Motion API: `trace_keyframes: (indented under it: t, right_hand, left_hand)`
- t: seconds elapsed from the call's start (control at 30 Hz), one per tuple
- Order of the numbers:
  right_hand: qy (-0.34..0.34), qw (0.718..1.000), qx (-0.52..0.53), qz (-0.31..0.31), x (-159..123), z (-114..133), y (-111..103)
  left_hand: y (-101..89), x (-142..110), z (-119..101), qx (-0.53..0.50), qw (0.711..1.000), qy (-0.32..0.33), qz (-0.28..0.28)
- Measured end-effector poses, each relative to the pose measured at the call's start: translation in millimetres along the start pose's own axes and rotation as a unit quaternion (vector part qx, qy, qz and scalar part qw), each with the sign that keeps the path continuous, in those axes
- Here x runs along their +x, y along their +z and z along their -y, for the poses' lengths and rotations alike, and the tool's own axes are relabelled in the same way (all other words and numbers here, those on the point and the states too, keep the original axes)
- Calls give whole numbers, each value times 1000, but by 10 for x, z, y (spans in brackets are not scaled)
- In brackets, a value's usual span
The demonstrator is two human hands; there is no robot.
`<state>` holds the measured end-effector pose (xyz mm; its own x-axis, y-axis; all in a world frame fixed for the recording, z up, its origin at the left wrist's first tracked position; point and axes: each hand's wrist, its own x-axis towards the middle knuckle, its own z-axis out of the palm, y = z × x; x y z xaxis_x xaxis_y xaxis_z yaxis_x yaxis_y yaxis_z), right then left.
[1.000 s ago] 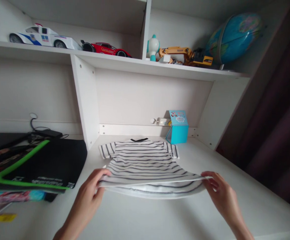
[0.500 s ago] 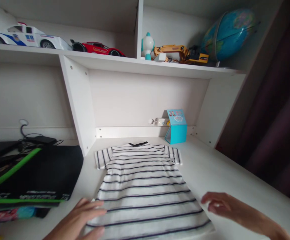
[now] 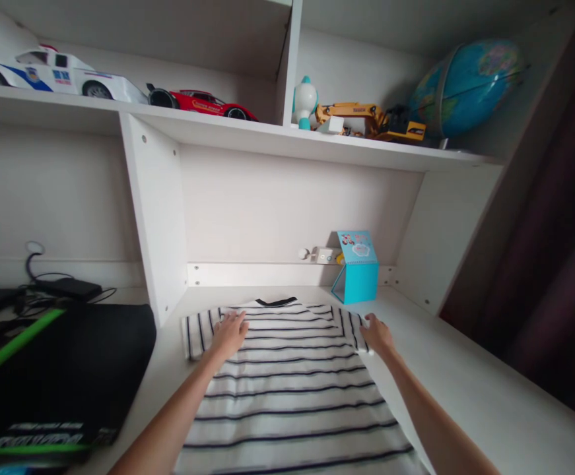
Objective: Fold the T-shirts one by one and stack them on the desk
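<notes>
One striped shirt (image 3: 292,376), flat on a white desk (image 3: 490,396), near end cut off by the bottom of view, left side partly hidden behind the left forearm (image 3: 168,415). At left, a black case (image 3: 69,369) cropped by the edge, lettering too blurred to read; toward the far right, a socket (image 3: 323,255) partly behind a blue calendar (image 3: 360,280). Left hand (image 3: 231,334) atop the left shoulder, fingers extended, palm out of sight. Right hand (image 3: 377,335) at the outer end of the right sleeve (image 3: 350,324), fingers curled; impossible to tell whether pinching or only touching. Black collar (image 3: 276,303) farther off, between both hands.
</notes>
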<state>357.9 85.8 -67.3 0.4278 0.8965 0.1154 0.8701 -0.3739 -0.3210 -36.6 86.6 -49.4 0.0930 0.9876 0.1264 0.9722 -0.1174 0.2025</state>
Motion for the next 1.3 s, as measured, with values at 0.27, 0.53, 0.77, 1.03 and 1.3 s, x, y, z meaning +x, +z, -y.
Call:
trace_keyframes:
  t: [0.27, 0.53, 0.77, 1.03, 1.3]
  right_hand:
    - [-69, 997, -19, 1, 251, 254, 22]
    - [-50, 996, -73, -28, 224, 364, -24]
    - [-200, 977, -73, 30, 19, 1192, 332]
    - [-176, 976, -79, 97, -164, 1425, 437]
    - [-471, 866, -19, 167, -1630, 1883, 103]
  left_hand:
    - [-30, 39, 116, -4, 995, 0, 97]
    - [-13, 108, 249, 3, 997, -5, 80]
    - [-33, 120, 247, -9, 996, 4, 84]
    - [-139, 224, 511, -18, 994, -61, 83]
    - [-152, 285, 911, -27, 992, -109, 54]
